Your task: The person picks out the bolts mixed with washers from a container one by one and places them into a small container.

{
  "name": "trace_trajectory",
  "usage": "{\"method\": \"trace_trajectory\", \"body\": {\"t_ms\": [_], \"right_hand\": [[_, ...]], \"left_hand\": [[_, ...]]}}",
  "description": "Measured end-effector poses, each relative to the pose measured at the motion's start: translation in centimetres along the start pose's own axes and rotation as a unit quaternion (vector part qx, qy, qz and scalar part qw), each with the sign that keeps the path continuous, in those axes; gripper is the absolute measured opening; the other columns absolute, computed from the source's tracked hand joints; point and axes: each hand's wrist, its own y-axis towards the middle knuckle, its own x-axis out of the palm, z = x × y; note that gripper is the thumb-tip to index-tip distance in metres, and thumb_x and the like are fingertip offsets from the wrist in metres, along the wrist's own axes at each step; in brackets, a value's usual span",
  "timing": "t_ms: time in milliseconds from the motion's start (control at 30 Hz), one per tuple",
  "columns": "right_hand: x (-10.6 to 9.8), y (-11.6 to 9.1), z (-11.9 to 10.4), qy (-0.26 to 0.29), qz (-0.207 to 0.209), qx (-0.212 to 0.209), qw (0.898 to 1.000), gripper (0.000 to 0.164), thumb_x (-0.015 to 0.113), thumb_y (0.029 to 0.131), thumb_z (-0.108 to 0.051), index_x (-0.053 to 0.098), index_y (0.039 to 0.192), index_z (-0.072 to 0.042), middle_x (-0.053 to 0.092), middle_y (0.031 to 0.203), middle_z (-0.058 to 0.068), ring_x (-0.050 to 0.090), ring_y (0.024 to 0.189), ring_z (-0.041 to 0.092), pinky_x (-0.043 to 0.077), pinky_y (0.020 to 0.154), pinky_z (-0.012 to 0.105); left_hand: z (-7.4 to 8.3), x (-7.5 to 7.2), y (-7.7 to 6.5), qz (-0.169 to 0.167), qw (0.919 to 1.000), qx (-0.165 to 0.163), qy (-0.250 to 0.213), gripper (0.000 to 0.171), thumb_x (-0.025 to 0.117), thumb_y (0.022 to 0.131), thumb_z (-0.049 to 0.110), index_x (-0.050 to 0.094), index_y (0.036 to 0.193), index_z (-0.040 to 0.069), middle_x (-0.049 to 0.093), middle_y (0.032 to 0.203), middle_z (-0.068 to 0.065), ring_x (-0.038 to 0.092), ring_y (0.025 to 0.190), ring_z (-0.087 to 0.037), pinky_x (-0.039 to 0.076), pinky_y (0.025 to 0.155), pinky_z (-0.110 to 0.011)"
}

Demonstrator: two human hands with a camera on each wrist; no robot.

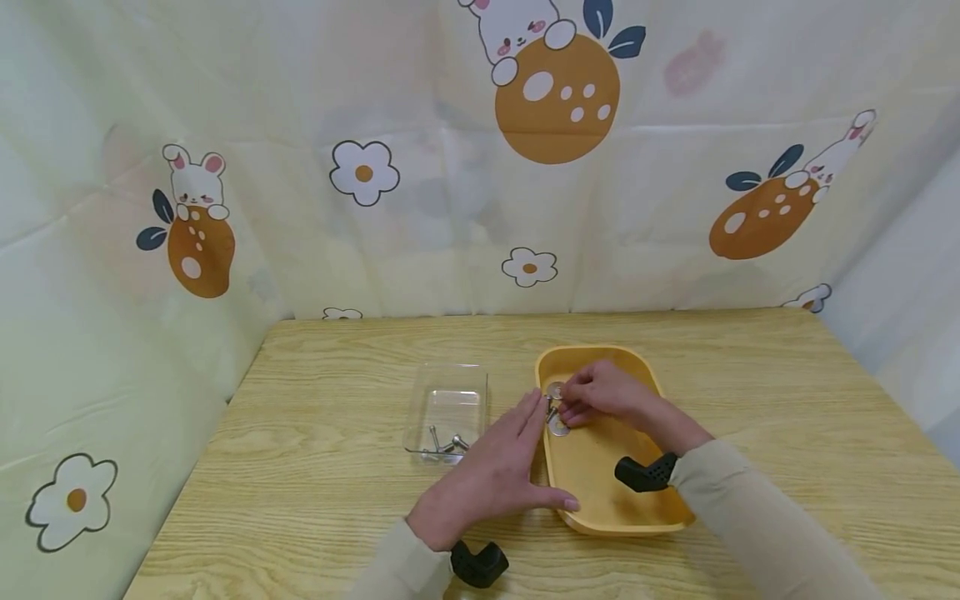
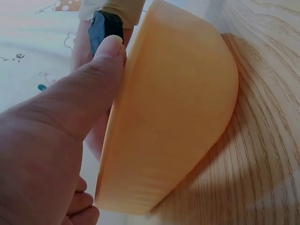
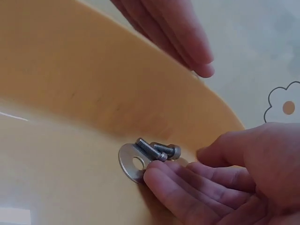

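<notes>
My left hand [image 1: 501, 462] rests along the left rim of a yellow plastic tray [image 1: 600, 492], fingers straight, its thumb over the near-left part of the rim. Inside the tray, my right hand [image 1: 611, 392] reaches to the left wall. There, two metal bolts [image 3: 159, 149] lie against a flat round washer [image 3: 125, 161]. The right fingertips [image 3: 157, 173] touch or nearly touch the washer and bolts, while the thumb stays apart from them. In the head view another washer [image 1: 555, 389] lies farther back along the same wall. The fingers partly hide these parts.
A clear plastic box [image 1: 417, 408] stands left of the tray, with several bolts [image 1: 448, 444] at its near end. Both stand on a wood-grain table [image 1: 322, 433]. A printed curtain [image 1: 420, 242] hangs behind the table. Each wrist carries a black camera mount [image 1: 647, 472].
</notes>
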Motion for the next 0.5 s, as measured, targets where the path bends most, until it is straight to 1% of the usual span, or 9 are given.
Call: {"method": "trace_trajectory", "body": {"t_ms": [100, 267, 500], "right_hand": [[0.1, 0.2, -0.1, -0.008, -0.002, 0.003, 1.000, 0.028, 0.054, 0.100, -0.007, 0.065, 0.111, 0.016, 0.073, 0.092, 0.020, 0.075, 0.080, 0.023, 0.062, 0.076, 0.035], [0.5, 0.6, -0.5, -0.010, 0.004, 0.013, 1.000, 0.028, 0.054, 0.100, -0.008, 0.065, 0.112, 0.014, 0.073, 0.093, 0.020, 0.075, 0.079, 0.023, 0.062, 0.076, 0.033], [1.2, 1.0, -0.9, -0.023, 0.012, 0.008, 1.000, 0.026, 0.056, 0.097, -0.006, 0.067, 0.111, 0.014, 0.074, 0.092, 0.021, 0.074, 0.075, 0.019, 0.062, 0.073, 0.032]], "left_hand": [[0.1, -0.1, 0.0, -0.005, 1.0000, -0.003, -0.008, 0.125, 0.063, 0.076, 0.077, 0.004, 0.160, 0.007, 0.009, 0.168, -0.014, 0.018, 0.154, -0.024, 0.027, 0.122, -0.037], [0.0, -0.2, 0.1, -0.008, 0.9999, -0.003, -0.015, 0.124, 0.065, 0.076, 0.075, 0.004, 0.160, 0.007, 0.009, 0.168, -0.013, 0.018, 0.154, -0.023, 0.028, 0.122, -0.037], [0.0, -0.1, 0.1, 0.000, 1.0000, 0.005, -0.004, 0.124, 0.064, 0.076, 0.075, 0.006, 0.159, 0.004, 0.011, 0.167, -0.015, 0.020, 0.153, -0.024, 0.029, 0.122, -0.037]]}}
